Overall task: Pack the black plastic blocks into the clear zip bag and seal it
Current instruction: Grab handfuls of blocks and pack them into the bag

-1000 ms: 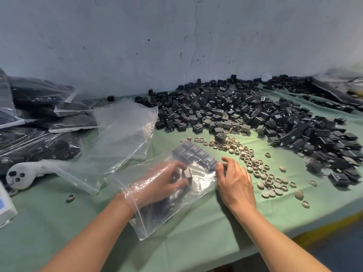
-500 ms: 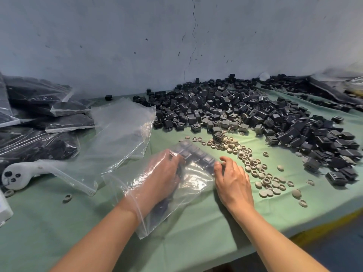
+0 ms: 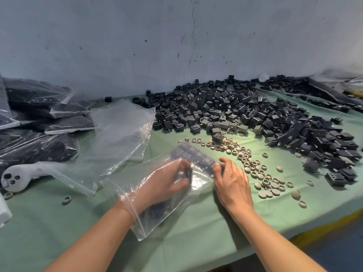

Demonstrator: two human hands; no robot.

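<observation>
Since the frame 1 second before, the left hand (image 3: 167, 181) had been pushed deeper into the clear zip bag (image 3: 157, 218), from the bag's middle towards the packed row (image 3: 196, 157) of blocks at its closed end. The right hand (image 3: 232, 183) had been kept at the bag's right edge.

The left hand was seen through the film with thumb and fingers curled round 1 black plastic block (image 3: 189, 173), held just short of the packed row. The bag's open mouth was gathered round that wrist. The right hand was laid outside the bag with its fingers bent against the film at the row's right end. Whether the film was pinched or only pressed could not be told.

The bag was lying flat on the green cloth (image 3: 196, 242), near its front edge. Only 1 row was visible inside it; its blocks were too blurred to be counted. The loose pile (image 3: 245, 114) of black blocks behind was too large to be counted, as were the tan rings (image 3: 263, 177) scattered beside the right hand. 1 empty bag (image 3: 119, 138) and 1 white controller (image 3: 17, 177) were lying to the left.
</observation>
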